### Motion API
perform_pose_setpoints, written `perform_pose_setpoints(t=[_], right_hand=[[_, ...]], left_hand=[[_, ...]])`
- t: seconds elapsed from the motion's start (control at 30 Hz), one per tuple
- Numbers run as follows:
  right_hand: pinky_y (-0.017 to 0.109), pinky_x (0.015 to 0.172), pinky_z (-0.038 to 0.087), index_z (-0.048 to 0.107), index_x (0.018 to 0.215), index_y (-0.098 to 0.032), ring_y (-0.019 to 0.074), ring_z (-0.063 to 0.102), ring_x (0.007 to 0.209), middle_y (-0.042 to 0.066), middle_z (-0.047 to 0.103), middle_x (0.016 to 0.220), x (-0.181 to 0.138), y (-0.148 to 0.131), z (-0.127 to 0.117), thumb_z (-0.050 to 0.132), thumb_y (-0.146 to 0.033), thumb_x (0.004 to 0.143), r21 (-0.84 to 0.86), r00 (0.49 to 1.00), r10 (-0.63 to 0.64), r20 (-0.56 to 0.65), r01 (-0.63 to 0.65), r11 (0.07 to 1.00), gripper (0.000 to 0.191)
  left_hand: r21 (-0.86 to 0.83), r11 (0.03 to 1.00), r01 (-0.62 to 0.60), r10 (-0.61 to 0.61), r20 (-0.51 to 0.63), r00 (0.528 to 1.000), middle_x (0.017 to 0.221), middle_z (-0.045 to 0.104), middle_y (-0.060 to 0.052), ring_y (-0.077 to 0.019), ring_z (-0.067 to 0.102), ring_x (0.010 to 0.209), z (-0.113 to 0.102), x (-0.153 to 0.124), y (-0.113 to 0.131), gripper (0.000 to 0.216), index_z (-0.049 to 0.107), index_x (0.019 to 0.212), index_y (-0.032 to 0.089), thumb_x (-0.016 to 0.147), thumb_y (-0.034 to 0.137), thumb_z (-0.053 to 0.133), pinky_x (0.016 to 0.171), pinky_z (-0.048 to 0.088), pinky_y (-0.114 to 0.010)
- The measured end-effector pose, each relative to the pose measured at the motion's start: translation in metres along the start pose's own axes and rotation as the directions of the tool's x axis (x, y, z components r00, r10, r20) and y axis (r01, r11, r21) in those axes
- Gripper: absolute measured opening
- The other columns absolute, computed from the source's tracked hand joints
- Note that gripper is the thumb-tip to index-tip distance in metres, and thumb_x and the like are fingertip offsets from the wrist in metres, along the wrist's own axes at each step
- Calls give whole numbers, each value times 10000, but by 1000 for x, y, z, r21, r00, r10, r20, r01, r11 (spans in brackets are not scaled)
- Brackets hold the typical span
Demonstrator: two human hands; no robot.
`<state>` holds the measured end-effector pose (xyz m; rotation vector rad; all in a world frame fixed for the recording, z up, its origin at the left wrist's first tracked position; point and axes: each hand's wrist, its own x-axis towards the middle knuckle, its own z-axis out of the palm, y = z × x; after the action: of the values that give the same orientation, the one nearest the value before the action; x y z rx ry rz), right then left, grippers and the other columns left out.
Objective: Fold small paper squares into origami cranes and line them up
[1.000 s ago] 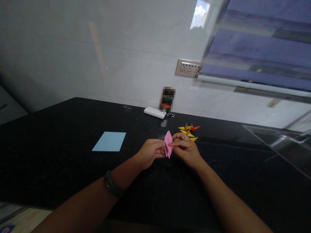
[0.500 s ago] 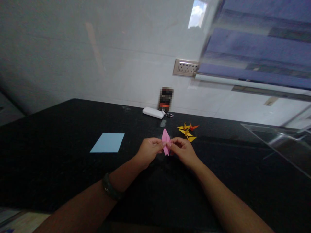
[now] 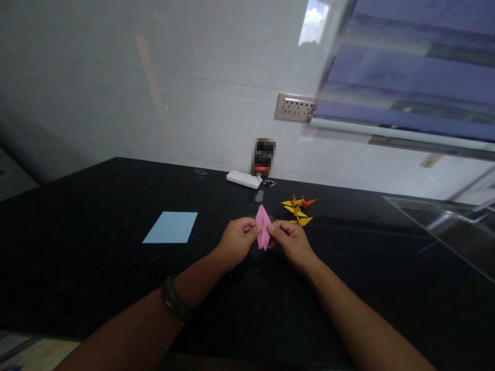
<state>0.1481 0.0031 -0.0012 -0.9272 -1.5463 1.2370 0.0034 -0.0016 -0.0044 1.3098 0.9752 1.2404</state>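
Observation:
A folded pink origami paper (image 3: 263, 219), narrow and pointed at its far end, is held upright-looking between both hands over the dark counter. My left hand (image 3: 237, 239) pinches its left edge between thumb and fingers. On the opposite edge, my right hand (image 3: 292, 241) grips the paper the same way, thumb on top. Two small points show at the paper's near end. Fingers behind the paper are partly hidden. Just beyond my right hand lie several yellow folded cranes (image 3: 296, 212) and an orange folded crane (image 3: 308, 202).
A light blue square sheet (image 3: 170, 227) lies left of my hands on the black counter (image 3: 96, 278). Near the wall are a white power-bank-like block (image 3: 243, 179) and a pixelated dark object (image 3: 263, 157). A sink (image 3: 456, 226) lies to the right, below a wall socket (image 3: 296, 107).
My thumbs have moved apart toward the edges of the pink paper, so more of its front face and centre crease shows. The other things stay where they were.

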Motion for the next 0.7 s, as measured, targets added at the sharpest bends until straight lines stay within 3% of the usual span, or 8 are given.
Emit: perform_pose_setpoints(t=[0.1,0.17,0.7], right_hand=[[219,478,426,587,637,-146,83,487,464,-18,528,514,0,3,1,513,-417,760,239,997,77,30,-82,968,306],[207,469,433,597,657,-145,76,493,457,-22,535,516,0,4,2,572,-393,723,306,993,116,32,-120,944,258],[199,459,412,592,645,-146,69,501,435,-21,584,531,3,12,0,660,-308,649,218,992,113,-53,-99,971,175]], left_hand=[[-89,995,37,-37,4,999,588,574,4,-100,520,536,0,0,1,197,543,681,128,688,321,584,545,409,-229],[-125,991,44,-42,18,999,595,580,2,-106,537,550,1,0,1,195,542,702,130,694,320,580,561,423,-236],[-162,982,94,-89,34,995,574,588,13,-101,545,522,4,-2,4,191,560,638,130,652,310,624,560,442,-238]])
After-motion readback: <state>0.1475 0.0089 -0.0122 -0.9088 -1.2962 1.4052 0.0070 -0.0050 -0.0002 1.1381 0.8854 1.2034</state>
